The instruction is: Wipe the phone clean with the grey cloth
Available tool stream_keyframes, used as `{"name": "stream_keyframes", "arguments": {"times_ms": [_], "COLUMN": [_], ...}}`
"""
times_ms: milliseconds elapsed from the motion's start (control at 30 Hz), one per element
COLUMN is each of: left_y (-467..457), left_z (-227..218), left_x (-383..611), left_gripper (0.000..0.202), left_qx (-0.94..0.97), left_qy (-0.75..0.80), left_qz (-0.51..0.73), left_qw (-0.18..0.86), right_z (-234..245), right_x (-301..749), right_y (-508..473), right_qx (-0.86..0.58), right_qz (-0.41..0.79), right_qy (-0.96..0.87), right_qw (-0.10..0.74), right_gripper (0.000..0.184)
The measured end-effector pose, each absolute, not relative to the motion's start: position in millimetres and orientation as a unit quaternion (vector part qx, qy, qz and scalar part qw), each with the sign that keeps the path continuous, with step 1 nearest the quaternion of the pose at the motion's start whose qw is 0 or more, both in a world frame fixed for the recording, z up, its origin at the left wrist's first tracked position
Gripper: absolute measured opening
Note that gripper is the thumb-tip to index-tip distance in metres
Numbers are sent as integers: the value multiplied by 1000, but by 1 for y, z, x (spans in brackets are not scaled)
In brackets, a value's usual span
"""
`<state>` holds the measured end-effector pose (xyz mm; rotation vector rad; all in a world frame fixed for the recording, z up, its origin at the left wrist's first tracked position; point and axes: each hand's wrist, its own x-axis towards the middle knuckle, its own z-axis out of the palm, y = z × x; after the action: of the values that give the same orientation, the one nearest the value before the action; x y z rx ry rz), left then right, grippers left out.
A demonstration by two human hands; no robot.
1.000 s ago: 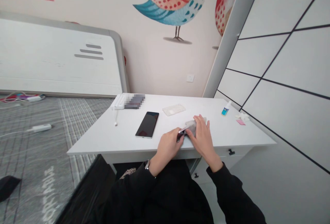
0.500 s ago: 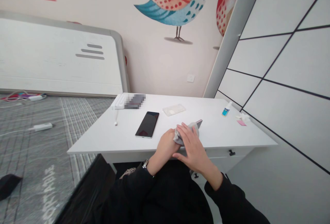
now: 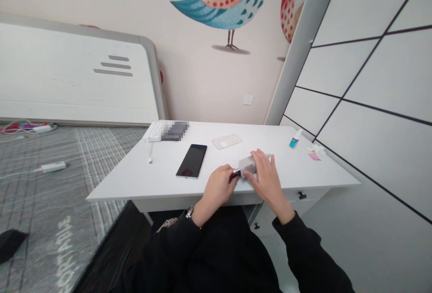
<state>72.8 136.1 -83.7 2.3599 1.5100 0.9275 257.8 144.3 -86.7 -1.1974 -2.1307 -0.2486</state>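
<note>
Both hands meet at the near edge of a white desk (image 3: 151, 180). My left hand (image 3: 218, 186) grips the near end of a small dark phone (image 3: 236, 173), most of it hidden. My right hand (image 3: 265, 177) presses a grey cloth (image 3: 248, 164) flat on top of that phone, fingers spread over it. A second black phone (image 3: 191, 161) lies face up on the desk left of my hands, untouched.
A clear phone case (image 3: 227, 141) lies behind my hands. A small spray bottle (image 3: 295, 139), white tissue and a pink scrap (image 3: 315, 151) sit at the desk's right end by the panelled wall. A white power strip (image 3: 154, 132) sits at the back left. A bed lies left.
The right hand with the cloth slid back toward the near left over the phone, then forward again to the far end. The left hand stayed on the phone.
</note>
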Motion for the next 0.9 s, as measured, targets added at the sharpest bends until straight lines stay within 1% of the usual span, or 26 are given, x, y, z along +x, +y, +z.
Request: {"name": "stream_keyframes", "arguments": {"times_ms": [67,167,200,233,267,333,400,433,500,533,600,667,700,733,800,867,900], "left_y": [137,138,139,139,139,138,137,138,139,140,141,140,139,138,138,139,139], "left_z": [-84,-85,-85,-85,-84,-84,-84,-85,-87,-88,-89,-88,-87,-86,-85,-86,-87], "left_x": [73,72,72,71,71,71,72,72,71,71,70,71,71,71,72,71,71], "left_gripper": [15,9,14,19,18,10,16,17,9,10,16,10,10,14,16,9,12], "left_qx": [794,787,786,786,787,791,789,787,787,787,786,782,781,780,784,785,783], "left_qy": [513,519,517,512,509,508,517,519,510,504,491,500,509,518,521,503,492], "left_qz": [313,310,315,320,324,322,316,317,328,336,352,351,344,334,322,343,358], "left_qw": [96,119,126,130,128,114,99,97,110,119,130,122,113,105,100,115,126], "right_z": [-87,-89,-89,-89,-89,-88,-87,-86,-84,-83,-81,-81,-82,-83,-86,-88,-87], "right_x": [257,246,243,241,241,245,247,246,240,238,237,243,247,249,250,245,243], "right_y": [146,138,135,134,135,140,144,143,138,136,135,142,146,149,150,144,141], "right_qx": [-484,-407,-379,-366,-374,-436,-493,-495,-446,-410,-369,-405,-437,-465,-473,-420,-388], "right_qz": [-104,-88,-81,-77,-76,-82,-91,-94,-89,-85,-76,-78,-81,-85,-87,-76,-69], "right_qy": [-797,-860,-880,-889,-886,-846,-801,-799,-839,-865,-892,-871,-849,-828,-819,-857,-879], "right_qw": [347,296,274,263,265,296,327,327,299,276,248,266,284,302,314,289,269], "right_gripper": [77,87,88,87,84,78,77,78,81,83,82,77,74,74,78,87,90]}}
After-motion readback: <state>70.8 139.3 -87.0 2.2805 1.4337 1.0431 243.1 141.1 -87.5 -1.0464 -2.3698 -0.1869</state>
